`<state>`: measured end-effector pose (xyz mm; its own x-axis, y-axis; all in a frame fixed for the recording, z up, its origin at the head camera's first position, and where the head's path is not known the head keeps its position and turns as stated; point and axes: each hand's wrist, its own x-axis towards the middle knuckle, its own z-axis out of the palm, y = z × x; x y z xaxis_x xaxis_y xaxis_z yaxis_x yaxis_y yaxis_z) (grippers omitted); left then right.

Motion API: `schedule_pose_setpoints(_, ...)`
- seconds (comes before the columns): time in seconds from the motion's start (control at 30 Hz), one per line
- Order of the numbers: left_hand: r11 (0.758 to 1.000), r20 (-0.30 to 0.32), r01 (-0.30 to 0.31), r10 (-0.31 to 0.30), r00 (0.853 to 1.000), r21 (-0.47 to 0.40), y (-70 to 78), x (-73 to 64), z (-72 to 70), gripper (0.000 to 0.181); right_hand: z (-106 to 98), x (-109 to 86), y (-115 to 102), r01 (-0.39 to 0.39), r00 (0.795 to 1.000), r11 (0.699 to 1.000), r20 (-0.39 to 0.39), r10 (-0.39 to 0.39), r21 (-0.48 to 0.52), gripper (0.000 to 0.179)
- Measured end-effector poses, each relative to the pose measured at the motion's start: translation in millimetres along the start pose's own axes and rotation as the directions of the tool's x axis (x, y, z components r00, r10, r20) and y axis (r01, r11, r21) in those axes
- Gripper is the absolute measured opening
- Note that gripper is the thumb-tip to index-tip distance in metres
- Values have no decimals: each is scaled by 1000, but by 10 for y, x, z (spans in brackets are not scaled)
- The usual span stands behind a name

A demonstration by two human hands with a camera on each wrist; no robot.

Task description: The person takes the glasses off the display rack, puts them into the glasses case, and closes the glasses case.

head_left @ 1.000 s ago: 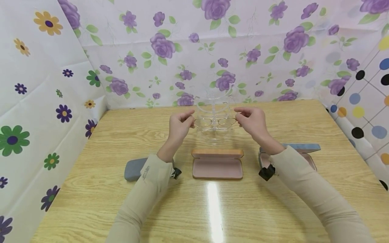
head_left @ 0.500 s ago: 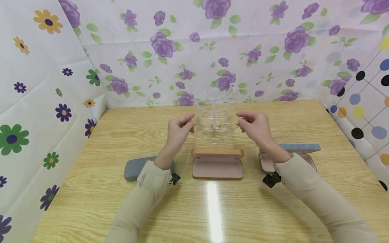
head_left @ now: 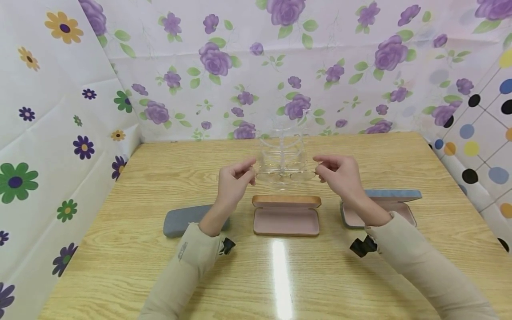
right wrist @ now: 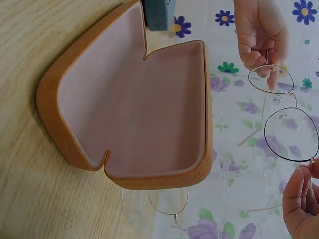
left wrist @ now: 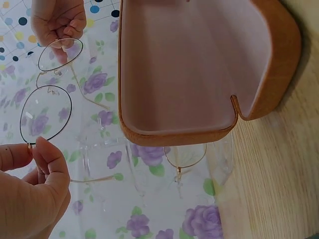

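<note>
Brown case [head_left: 286, 222] stands open on the table [head_left: 240, 275]; thin-rimmed glasses [head_left: 285, 175] are held up beyond its far side, left hand [head_left: 233, 182] pinching one end of the frame between its fingers, right hand [head_left: 341, 177] pinching the other; clear stand [head_left: 282, 153], bearing a gold-rimmed pair [left wrist: 185, 165], is also beyond the brown case. Closed grey case [head_left: 184, 220] lies left of the brown case; open blue case [head_left: 394, 194] lies right of it.
</note>
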<state>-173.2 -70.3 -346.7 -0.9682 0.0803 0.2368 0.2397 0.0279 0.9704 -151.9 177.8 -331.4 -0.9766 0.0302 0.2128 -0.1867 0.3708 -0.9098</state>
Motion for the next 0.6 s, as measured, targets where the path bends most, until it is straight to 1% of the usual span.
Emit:
schedule_pose_setpoints(0.33, 999, 12, -19, 19, 1000, 35, 19, -125, -29, 25, -26, -131, -35, 12, 1000, 1000, 16, -12, -1, 26)
schedule_pose_setpoints(0.5, 999, 14, -16, 15, 1000, 39, 40, -186, -36, 26, -35, -181, -24, 6, 1000, 1000, 23, -6, 5, 26)
schedule_pose_setpoints(0.6, 999, 22, -29, 28, 999, 37, 59, -225, -40, 26, -47, -215, -16, 11, 1000, 1000, 26, -12, 11, 26)
